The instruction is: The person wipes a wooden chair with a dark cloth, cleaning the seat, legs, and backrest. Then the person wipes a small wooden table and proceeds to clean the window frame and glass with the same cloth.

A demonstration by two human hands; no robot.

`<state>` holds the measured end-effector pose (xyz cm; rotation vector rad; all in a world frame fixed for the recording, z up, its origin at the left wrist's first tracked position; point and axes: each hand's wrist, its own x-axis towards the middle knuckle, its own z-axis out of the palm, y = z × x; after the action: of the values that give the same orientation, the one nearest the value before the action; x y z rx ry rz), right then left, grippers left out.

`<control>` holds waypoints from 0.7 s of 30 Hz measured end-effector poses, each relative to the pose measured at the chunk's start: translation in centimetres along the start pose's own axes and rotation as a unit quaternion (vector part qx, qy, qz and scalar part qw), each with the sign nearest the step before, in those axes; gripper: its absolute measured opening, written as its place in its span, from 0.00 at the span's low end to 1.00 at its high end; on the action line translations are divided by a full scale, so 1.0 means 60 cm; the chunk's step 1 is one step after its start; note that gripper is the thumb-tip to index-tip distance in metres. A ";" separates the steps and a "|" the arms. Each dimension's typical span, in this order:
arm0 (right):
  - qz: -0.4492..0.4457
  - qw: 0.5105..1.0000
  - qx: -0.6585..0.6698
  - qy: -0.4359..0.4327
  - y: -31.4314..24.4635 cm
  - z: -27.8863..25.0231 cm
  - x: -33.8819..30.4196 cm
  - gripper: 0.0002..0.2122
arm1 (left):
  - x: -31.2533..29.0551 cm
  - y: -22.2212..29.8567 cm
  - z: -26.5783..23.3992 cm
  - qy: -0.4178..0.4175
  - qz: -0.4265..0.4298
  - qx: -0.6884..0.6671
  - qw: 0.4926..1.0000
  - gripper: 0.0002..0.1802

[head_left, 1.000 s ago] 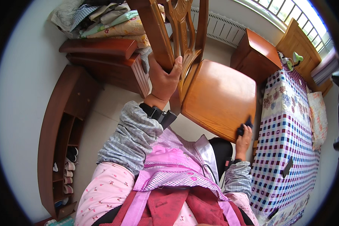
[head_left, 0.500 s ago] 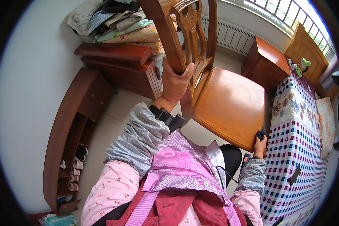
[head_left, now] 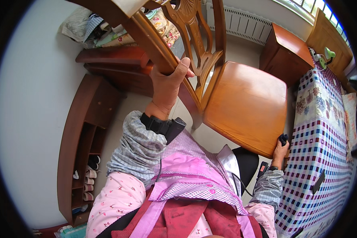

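Note:
A brown wooden chair (head_left: 246, 105) with a carved, openwork back stands tilted in front of me. My left hand (head_left: 166, 85) is closed round the near side post (head_left: 156, 41) of its back, thumb lying over the wood. At the seat's near right corner is my right hand (head_left: 280, 151), its fingers curled. A small dark bunched cloth (head_left: 283, 139) shows between that hand's thumb and fingers, against the seat edge. The undersides of those fingers are hidden. Each wrist wears a dark strapped device, and grey checked sleeve covers reach over both forearms.
Right of the chair is a bed (head_left: 321, 158) with a checked cover and a dark phone (head_left: 318, 182). Beyond the seat stand a reddish cabinet (head_left: 285, 51) and a radiator (head_left: 242, 25). A low shoe rack (head_left: 77, 142) lines the left wall, near folded bedding (head_left: 127, 37).
The chair's back has leaned left and nearer, and my left hand has moved left with it. The seat and my right hand sit slightly farther right; the view has shifted a little.

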<state>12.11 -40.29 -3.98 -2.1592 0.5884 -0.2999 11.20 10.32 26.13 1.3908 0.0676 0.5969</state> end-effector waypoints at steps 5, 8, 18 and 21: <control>0.012 1.000 -0.011 0.020 -0.006 0.002 -0.019 0.23 | 0.003 0.007 0.007 0.036 -0.001 0.014 0.999 0.06; -0.012 1.000 -0.002 0.022 -0.011 0.003 -0.028 0.22 | 0.010 0.009 0.005 0.034 0.005 0.004 0.999 0.07; -0.039 0.999 0.023 -0.005 -0.046 0.060 -0.035 0.21 | 0.024 0.031 -0.041 0.048 0.030 0.008 0.998 0.05; -0.062 0.995 0.066 -0.028 -0.073 0.093 -0.044 0.21 | 0.029 0.039 -0.074 0.073 0.046 0.022 0.996 0.05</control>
<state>13.47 -32.88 -3.89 -2.0730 0.3917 -0.3358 10.16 15.22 27.91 1.3969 0.1347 0.7765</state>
